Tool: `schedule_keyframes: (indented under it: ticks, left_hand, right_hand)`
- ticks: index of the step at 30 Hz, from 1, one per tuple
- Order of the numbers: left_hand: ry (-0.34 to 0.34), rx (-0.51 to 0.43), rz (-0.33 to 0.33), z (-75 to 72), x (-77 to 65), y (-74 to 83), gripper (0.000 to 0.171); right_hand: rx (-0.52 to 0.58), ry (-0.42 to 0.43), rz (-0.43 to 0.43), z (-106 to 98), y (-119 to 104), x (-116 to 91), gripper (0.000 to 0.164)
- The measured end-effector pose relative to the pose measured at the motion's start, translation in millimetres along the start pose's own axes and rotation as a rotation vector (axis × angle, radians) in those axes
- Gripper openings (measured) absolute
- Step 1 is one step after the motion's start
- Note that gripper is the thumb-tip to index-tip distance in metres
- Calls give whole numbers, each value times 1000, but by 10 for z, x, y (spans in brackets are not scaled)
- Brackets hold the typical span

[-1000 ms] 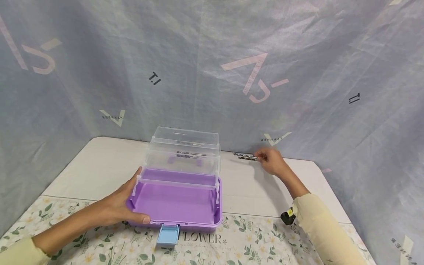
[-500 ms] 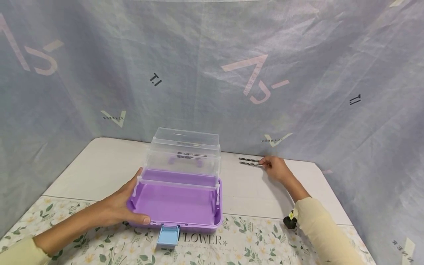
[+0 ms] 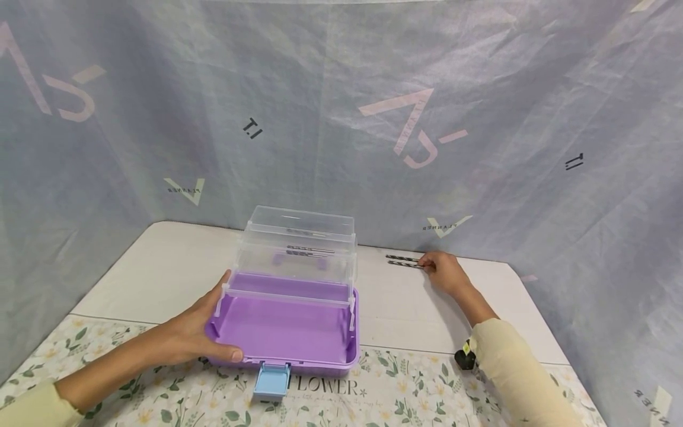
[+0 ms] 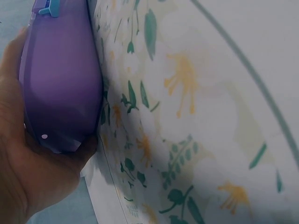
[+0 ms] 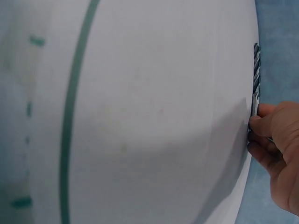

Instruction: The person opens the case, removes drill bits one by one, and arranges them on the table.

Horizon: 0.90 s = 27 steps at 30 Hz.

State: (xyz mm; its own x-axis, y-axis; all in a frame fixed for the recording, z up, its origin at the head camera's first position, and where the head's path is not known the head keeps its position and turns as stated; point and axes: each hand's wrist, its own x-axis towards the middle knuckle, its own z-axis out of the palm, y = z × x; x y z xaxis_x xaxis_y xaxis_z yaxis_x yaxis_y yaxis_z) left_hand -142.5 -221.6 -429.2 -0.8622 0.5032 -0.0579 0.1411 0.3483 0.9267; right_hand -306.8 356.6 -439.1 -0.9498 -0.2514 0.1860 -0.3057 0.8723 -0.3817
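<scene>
Head view: the purple box [image 3: 320,367] lies left of the right hand [image 3: 441,271], and two drill bits [image 3: 402,264] point that way

A big grey cloth [image 3: 341,118] hangs behind the right hand's grip. Below the grip is the white part of the table [image 3: 395,314]. A flowery cover [image 3: 411,385] lies on the person's side of the grip.

The purple box is left of the grip, nearer to the person and well apart from it. Its long side runs left to right. Its clear trays [image 3: 299,264] stand up over the back part, straight across to the left from the grip.

The left hand [image 3: 194,335] holds the end of the box farthest from the grip, with its thumb at the front edge. So the right hand is much nearer to the two drill bits.

The right hand's thumb and fingers come together on the plain ends of the bits. They pinch at least one; I cannot tell if they pinch both.

The two drill bits stick out left of the fingers, side by side. They run left to right, much like the long side of the box. Their twisty ends point toward the clear trays.

More thin, dark bits [image 3: 310,249] show through the clear plastic, farther left of the grip. I cannot tell which tray they lie in.
</scene>
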Motion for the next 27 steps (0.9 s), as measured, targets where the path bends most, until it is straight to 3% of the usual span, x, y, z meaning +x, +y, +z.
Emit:
schedule_keyframes:
  ticks: [16,27]
  left_hand:
    - [-5,-47,-4,3,-21,-5,160]
    - [-2,-23,-7,-2,-18,1,161]
  right_hand:
    - [-16,7,23,14,-25,12,20]
    - [-42,11,10,-62,-60,59,29]
